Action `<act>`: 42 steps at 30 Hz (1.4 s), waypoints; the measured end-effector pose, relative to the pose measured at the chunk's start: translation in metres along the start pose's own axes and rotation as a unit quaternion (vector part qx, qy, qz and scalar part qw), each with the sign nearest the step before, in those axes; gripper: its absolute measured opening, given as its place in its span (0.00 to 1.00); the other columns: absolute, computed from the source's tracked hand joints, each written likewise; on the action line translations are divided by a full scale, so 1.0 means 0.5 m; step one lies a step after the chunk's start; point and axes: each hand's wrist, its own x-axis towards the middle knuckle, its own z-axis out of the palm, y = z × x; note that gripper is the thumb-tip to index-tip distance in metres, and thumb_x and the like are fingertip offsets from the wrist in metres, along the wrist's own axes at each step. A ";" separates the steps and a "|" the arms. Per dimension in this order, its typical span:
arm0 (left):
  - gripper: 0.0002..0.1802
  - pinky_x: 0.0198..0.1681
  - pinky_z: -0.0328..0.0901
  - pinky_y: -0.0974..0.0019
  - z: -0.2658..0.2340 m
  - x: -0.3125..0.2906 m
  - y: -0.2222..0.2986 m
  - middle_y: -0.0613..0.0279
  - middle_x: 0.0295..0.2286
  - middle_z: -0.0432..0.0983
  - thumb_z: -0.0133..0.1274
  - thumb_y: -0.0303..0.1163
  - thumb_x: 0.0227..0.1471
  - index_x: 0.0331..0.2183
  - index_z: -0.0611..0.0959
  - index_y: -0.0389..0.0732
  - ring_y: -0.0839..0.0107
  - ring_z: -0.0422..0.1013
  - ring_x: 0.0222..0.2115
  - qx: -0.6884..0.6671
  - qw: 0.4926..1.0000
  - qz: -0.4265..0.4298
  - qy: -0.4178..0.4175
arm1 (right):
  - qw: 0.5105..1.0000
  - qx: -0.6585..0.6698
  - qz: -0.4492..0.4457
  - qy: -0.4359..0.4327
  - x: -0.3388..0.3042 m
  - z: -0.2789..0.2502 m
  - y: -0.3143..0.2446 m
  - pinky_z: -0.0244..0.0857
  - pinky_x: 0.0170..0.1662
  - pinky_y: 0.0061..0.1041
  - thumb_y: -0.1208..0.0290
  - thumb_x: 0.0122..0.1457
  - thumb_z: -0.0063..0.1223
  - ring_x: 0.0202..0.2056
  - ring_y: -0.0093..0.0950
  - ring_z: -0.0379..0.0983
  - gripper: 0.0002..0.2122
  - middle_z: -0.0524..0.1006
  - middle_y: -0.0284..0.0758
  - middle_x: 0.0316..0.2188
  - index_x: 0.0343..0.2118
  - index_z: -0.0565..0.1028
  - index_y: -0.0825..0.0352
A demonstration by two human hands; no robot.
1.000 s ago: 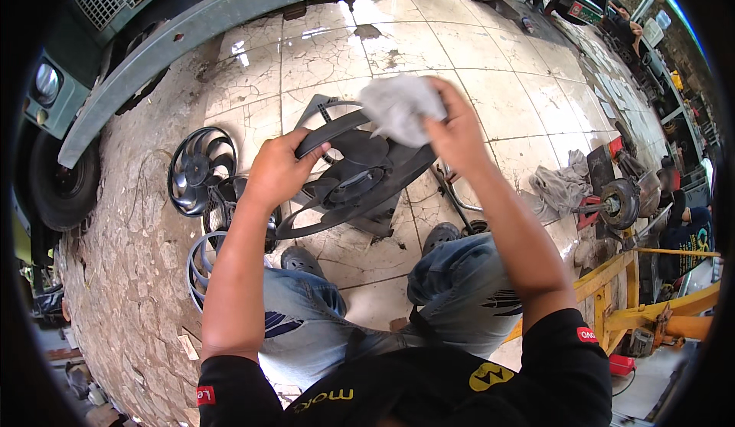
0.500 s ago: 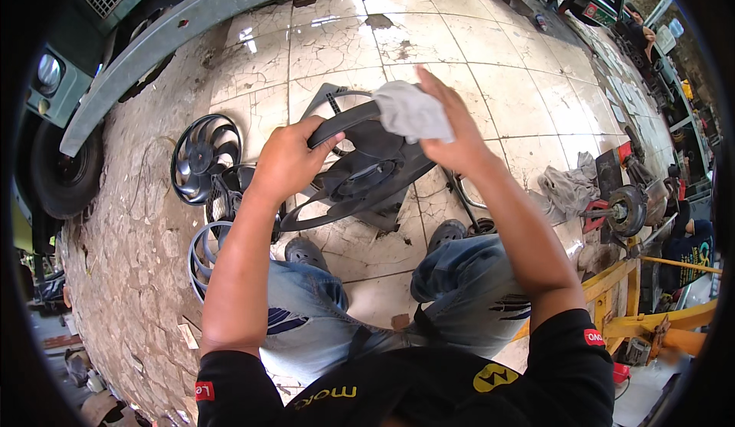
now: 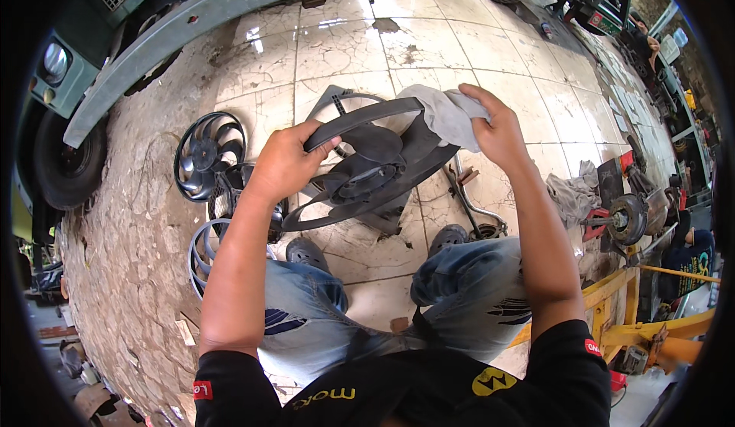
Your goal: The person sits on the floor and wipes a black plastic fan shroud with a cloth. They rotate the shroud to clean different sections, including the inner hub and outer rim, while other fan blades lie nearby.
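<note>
A black ringed fan [image 3: 375, 151] is held tilted above the floor in front of me. My left hand [image 3: 293, 158] grips its outer ring at the left, thumb and fingers closed round the rim. At the far right of the ring, my right hand [image 3: 498, 128] is closed on a grey cloth [image 3: 444, 115], which lies against the rim. Behind and below the fan, partly hidden by it, a dark frame with a round opening [image 3: 334, 99] rests on the tiles.
To the left on the ground lie another black fan [image 3: 205, 155] and a grey ring part [image 3: 200, 251]. A bent metal pipe [image 3: 465, 190] lies right of the fan. Farther right are a crumpled cloth [image 3: 573, 192] and a yellow frame [image 3: 605, 304]. A vehicle bumper [image 3: 191, 33] spans the upper left.
My right hand has moved rightward with the cloth, along the ring's far right. The fan has turned slightly, and more of its blades and the metal pipe show.
</note>
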 end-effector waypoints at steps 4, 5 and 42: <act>0.17 0.32 0.67 0.65 0.007 0.006 0.047 0.57 0.23 0.80 0.59 0.42 0.59 0.38 0.83 0.37 0.72 0.72 0.24 0.042 0.997 -0.033 -0.047 | 0.981 -0.017 -0.194 0.020 -0.033 0.093 -0.112 0.60 0.65 0.37 0.83 0.53 0.46 0.58 0.42 0.69 0.27 0.74 0.43 0.55 0.58 0.72 0.61; 0.17 0.32 0.67 0.65 0.007 0.005 0.048 0.57 0.23 0.80 0.59 0.42 0.59 0.38 0.83 0.36 0.72 0.72 0.24 0.048 0.997 -0.031 -0.043 | 0.974 -0.036 -0.222 0.031 -0.029 0.116 -0.126 0.60 0.65 0.37 0.83 0.53 0.47 0.58 0.41 0.69 0.27 0.74 0.42 0.56 0.58 0.72 0.60; 0.17 0.29 0.66 0.59 -0.002 0.001 0.008 0.47 0.21 0.76 0.61 0.43 0.56 0.36 0.84 0.37 0.57 0.70 0.20 -0.005 1.000 0.003 -0.013 | 0.968 -0.105 -0.218 -0.070 0.006 0.109 -0.136 0.49 0.70 0.38 0.74 0.53 0.53 0.67 0.43 0.55 0.31 0.58 0.50 0.67 0.62 0.65 0.71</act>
